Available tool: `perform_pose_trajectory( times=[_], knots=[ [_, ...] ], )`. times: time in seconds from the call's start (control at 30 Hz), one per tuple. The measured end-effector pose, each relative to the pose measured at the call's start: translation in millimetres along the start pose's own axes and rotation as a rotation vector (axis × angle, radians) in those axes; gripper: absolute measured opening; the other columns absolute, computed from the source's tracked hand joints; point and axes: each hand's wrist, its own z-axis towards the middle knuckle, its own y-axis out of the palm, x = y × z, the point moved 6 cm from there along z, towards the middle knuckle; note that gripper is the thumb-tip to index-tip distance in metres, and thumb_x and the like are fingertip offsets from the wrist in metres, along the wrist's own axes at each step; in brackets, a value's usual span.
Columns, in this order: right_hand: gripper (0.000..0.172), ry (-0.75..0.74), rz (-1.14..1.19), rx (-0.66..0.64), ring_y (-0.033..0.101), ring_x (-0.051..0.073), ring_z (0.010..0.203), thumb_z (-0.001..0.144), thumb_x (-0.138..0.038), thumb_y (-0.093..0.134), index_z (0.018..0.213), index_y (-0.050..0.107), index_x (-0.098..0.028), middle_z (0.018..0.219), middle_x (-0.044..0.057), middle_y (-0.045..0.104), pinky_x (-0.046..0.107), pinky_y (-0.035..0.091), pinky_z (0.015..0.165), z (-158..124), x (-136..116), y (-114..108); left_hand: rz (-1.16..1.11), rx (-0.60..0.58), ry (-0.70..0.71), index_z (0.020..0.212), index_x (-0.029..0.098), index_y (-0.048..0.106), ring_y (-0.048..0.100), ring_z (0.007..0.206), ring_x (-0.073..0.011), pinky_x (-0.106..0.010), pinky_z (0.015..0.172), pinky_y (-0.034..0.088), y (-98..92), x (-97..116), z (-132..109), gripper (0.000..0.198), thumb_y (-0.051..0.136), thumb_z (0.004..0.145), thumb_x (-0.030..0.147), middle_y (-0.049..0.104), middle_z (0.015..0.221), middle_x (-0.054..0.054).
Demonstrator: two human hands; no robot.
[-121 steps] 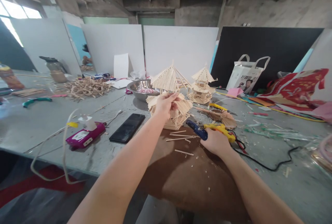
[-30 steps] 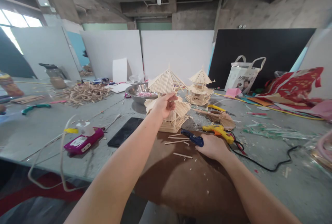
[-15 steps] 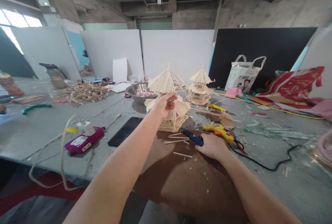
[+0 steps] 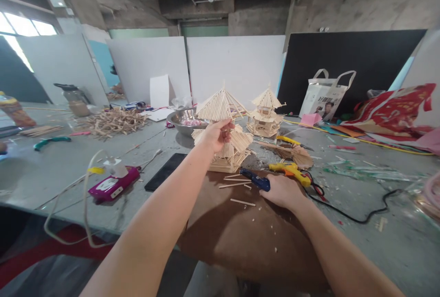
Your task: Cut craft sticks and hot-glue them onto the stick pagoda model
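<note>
A pagoda model (image 4: 222, 104) built of thin wooden sticks stands in front of me, with a gap between sticks on the right of its upper roof. My left hand (image 4: 218, 135) reaches to the lower edge of that roof, fingers curled in; whatever they pinch is hidden. Low on the right, my right hand (image 4: 283, 190) is closed round a dark blue hand tool (image 4: 256, 179) whose exact kind I cannot make out. Its tip points toward the model's base. Several loose sticks (image 4: 242, 202) lie beside it on a brown board (image 4: 240, 237).
A second stick pagoda (image 4: 266, 116) stands behind. Right of my hand lies a yellow glue gun (image 4: 290, 173) with a black cable. Around are a metal bowl (image 4: 177, 125), a stick pile (image 4: 113, 122), a dark tablet-like slab (image 4: 165, 172) and a magenta power strip (image 4: 113, 184).
The view has shifted slightly. Both hands keep nearly the same places, the left at the roof edge and the right on the blue tool.
</note>
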Motion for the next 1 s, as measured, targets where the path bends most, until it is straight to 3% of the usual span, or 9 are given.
perform_pose_trajectory(
  times=[0.77, 1.0],
  knots=[
    [0.033, -0.021, 0.012, 0.013, 0.057, 0.026, 0.074, 0.064, -0.045, 0.042, 0.08, 0.055, -0.019, 0.08, 0.01, 0.061, 0.033, 0.04, 0.058, 1, 0, 1, 0.047, 0.006, -0.07, 0.062, 0.012, 0.054, 0.04, 0.032, -0.0033, -0.017, 0.03, 0.028, -0.1, 3, 1, 0.009, 0.061, 0.059, 0.017, 0.058, 0.054, -0.001],
    [0.033, -0.015, 0.022, 0.023, 0.057, 0.026, 0.074, 0.062, -0.043, 0.044, 0.08, 0.056, -0.019, 0.08, 0.01, 0.061, 0.033, 0.039, 0.058, 2, 3, 2, 0.068, -0.094, -0.043, 0.067, 0.012, 0.052, 0.042, 0.033, -0.0017, -0.014, 0.033, 0.033, -4.5, -10, -14, 0.012, 0.061, 0.061, 0.016, 0.058, 0.057, -0.001]
  ],
)
